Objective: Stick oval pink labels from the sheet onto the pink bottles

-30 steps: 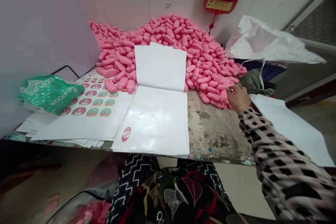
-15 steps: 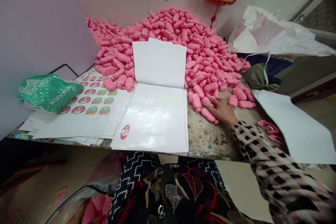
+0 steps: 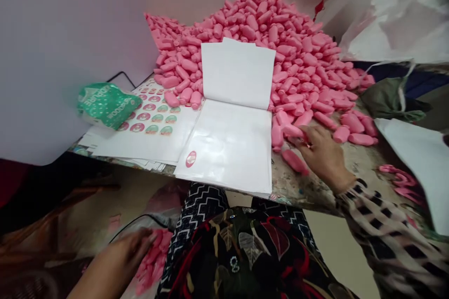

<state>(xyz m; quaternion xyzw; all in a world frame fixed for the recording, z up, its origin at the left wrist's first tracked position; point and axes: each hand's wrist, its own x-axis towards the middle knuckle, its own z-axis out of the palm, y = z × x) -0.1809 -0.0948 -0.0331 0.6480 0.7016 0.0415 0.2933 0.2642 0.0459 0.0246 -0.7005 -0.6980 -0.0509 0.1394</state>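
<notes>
A big heap of pink oblong pieces (image 3: 266, 42) covers the back of the worn table (image 3: 315, 187). My right hand (image 3: 322, 154) lies on the table at the heap's near edge, fingers closing round one pink piece (image 3: 293, 131); another pink piece (image 3: 294, 161) lies just under the hand. My left hand (image 3: 129, 254) is low at the lower left, blurred, reaching into a clear bag of pink pieces (image 3: 152, 261) beside my lap. A folded white backing sheet (image 3: 231, 145) with one oval sticker (image 3: 190, 159) lies left of the right hand.
A sheet of round stickers (image 3: 150, 119) and a green packet (image 3: 105, 103) lie at the table's left. A white sheet (image 3: 417, 159), pink scraps (image 3: 400, 180), dark cloth (image 3: 389, 98) and a white plastic bag (image 3: 396, 23) are at the right. Walls stand close behind.
My right hand drew back from the heap's far right edge to its near edge by the white sheet and took hold of a pink piece. My left hand came into view at the lower left.
</notes>
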